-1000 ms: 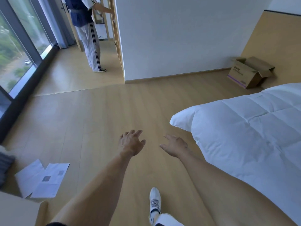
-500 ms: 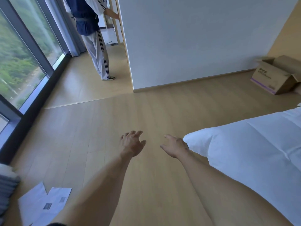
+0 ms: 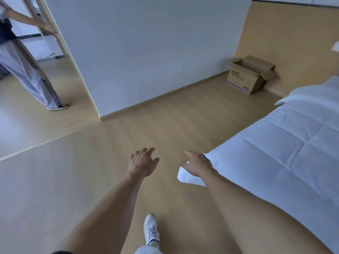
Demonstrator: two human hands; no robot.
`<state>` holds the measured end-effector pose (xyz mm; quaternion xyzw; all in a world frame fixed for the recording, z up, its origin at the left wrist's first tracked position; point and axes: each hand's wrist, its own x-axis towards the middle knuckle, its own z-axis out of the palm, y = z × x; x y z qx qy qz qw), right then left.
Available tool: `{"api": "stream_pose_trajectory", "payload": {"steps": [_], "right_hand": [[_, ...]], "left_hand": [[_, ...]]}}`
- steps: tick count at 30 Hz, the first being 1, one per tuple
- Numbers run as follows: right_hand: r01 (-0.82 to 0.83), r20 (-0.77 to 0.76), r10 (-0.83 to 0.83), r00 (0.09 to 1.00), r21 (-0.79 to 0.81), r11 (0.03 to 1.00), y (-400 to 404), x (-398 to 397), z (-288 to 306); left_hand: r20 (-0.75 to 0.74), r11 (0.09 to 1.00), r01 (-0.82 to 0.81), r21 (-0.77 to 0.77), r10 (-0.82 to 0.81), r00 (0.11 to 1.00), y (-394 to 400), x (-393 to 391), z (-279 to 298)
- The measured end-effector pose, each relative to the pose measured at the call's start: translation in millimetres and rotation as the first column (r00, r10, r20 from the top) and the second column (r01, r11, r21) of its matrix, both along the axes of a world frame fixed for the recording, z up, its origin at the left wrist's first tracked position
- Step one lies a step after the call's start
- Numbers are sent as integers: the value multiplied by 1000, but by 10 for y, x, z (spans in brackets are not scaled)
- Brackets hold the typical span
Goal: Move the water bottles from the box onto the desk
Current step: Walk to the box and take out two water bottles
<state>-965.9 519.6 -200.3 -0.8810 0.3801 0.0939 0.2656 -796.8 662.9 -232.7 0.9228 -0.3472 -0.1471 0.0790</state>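
Left hand (image 3: 142, 163): bare, held out over the floor just left of frame centre, back up, fingers loosely spread and relaxed, holding nothing. Right hand (image 3: 198, 165): bare, just beside the left at 3 o'clock, apart from it, fingers loosely extended, thumb toward the left hand, holding nothing; it overlaps the near corner of the bed in view. Cardboard box (image 3: 250, 76): brown, purple band along the base, dark print on the side, top flaps open; stands on the floor at 1 o'clock from the hands, well apart, in the corner where the white wall meets the tan panel. Contents cannot be made out; no bottle visible. Wooden floor (image 3: 91, 180): light planks. Bed (image 3: 286, 143): white creased cover, from 2 to 4 o'clock. White wall (image 3: 146, 52): partition at 12 o'clock. White shoe (image 3: 151, 229): wearer's foot, at 6 o'clock. Second person (image 3: 27, 70): at 10 o'clock, striped pale trousers, one hand on a wooden frame (image 3: 53, 32).
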Motion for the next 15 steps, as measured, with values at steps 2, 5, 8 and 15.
{"api": "stream_pose_trajectory", "payload": {"steps": [2,5,8,15], "right_hand": [[45,-30,-45,999,-14,999,-209,250,27],[79,-76,-82,994,-44,996,-492,704,104],[105,-81,-109,991,-60,993,-728,1191,187],[132,-86,-138,987,-71,989,-1207,2066,176]], "left_hand": [[-17,999,51,-21,-51,999,-313,318,-20],[-32,992,115,-51,-116,993,-714,803,18],[-27,985,160,-63,-162,986,-1033,1304,105],[-47,975,218,-33,-220,974,-1601,2179,103]]}}
